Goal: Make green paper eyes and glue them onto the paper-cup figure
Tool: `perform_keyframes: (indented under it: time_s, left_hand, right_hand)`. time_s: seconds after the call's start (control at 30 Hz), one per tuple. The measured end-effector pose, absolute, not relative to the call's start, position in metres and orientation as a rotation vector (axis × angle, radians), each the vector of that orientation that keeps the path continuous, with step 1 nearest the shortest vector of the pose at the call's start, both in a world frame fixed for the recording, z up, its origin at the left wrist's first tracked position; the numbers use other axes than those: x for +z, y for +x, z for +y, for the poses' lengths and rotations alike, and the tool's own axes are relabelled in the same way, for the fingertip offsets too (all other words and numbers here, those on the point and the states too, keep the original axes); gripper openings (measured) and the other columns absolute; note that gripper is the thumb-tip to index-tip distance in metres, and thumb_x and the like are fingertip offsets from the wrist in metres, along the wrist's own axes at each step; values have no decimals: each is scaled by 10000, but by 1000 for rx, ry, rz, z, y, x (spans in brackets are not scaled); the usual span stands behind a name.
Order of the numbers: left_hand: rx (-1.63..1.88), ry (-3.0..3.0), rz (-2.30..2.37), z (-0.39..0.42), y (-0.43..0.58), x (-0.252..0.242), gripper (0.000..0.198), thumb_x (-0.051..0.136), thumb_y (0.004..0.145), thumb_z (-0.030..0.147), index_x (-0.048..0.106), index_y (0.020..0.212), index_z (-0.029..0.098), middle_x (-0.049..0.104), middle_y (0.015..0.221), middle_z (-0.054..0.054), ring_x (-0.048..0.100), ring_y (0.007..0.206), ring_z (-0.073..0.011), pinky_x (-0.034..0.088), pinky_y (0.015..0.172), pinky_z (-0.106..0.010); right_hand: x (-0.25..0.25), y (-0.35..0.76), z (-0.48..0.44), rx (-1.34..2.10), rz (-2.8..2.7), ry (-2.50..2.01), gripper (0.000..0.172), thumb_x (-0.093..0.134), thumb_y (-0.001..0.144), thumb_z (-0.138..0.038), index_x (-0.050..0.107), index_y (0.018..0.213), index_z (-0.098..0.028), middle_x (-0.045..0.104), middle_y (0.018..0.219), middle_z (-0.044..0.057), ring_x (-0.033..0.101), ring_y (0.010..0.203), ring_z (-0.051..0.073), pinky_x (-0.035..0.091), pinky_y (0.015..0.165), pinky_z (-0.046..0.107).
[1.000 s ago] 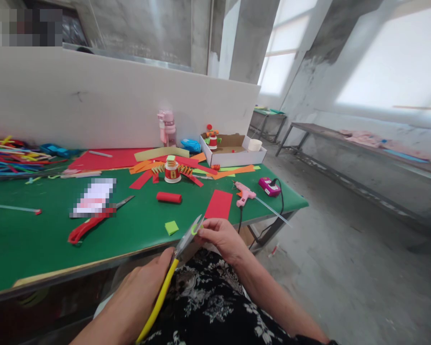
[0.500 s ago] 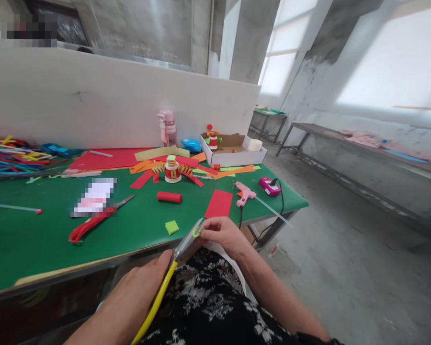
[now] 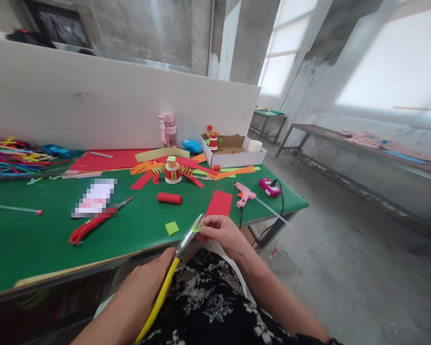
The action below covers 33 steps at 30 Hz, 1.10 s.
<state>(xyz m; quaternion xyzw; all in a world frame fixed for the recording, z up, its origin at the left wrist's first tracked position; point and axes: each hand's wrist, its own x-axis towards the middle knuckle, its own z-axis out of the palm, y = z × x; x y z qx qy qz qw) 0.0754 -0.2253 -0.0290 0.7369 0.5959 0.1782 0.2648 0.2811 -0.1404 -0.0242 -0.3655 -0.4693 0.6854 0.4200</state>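
Note:
My left hand [image 3: 147, 282] grips yellow-handled scissors [image 3: 172, 268] over my lap, blades pointing up and away. Their blades meet a small light-green paper piece [image 3: 197, 226] that my right hand [image 3: 222, 235] pinches between thumb and fingers just below the table's front edge. The blades look nearly closed on the piece.
A green table [image 3: 39, 239] holds red scissors [image 3: 89, 227], a green paper square [image 3: 171, 227], a red roll [image 3: 169, 198], a red sheet [image 3: 219, 203], a pink glue gun [image 3: 244, 193], a paper-cup craft [image 3: 173, 171], a white box [image 3: 233, 151] and coloured sticks [image 3: 10, 158]. Bare floor lies to the right.
The scissor blades have closed further on the green piece. Both hands stay over my lap, almost where they were.

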Motion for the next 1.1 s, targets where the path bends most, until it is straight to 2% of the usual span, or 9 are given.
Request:
perform_keyframes:
  time_s: [0.1,0.23,0.37,0.77,0.93,1.1]
  left_hand:
    - [410,2059,1567,-221,85,-33,373,368,859,297,522,1195,242,688,777,-24,645,668,-208,421,601,-263]
    - [391,2034,1568,-215,98,-36,297,336,862,228,481,1120,218,642,736,-33,611,639,-211,393,598,-284]
    - [370,2014,1609,-211,106,-36,295,347,852,180,443,1127,230,633,742,-23,627,665,-214,381,612,-282]
    - [166,1942,1680,-211,109,-23,412,381,869,162,398,1275,233,682,918,-78,677,836,-276,416,709,-330]
    - [113,1965,1698,-212,106,-18,474,373,881,161,363,1350,231,689,1094,-126,690,990,-300,450,761,-344]
    - [8,1962,1692,-215,103,-11,458,335,906,165,360,1360,214,667,1176,-147,690,1000,-299,472,792,-364]
  right_hand:
    - [-26,271,-142,1697,-1013,-899,323,897,540,-396,715,688,-175,687,629,-18,599,579,101,462,590,214]
    - [-28,260,-145,1672,-784,-856,358,918,533,-396,722,744,-183,693,683,-18,602,604,91,466,582,196]
    - [-30,256,-145,1650,-670,-826,374,942,506,-396,732,734,-188,693,677,-24,580,583,79,467,558,185]
    - [-33,254,-146,1607,-597,-820,386,960,435,-402,746,660,-172,706,618,-24,588,546,71,482,555,172]
    - [-29,259,-146,1599,-667,-864,372,951,439,-409,753,645,-171,690,593,-21,564,537,73,458,564,194]
    - [-29,263,-147,1599,-791,-901,332,930,484,-410,739,618,-174,667,577,-21,553,547,91,434,586,225]
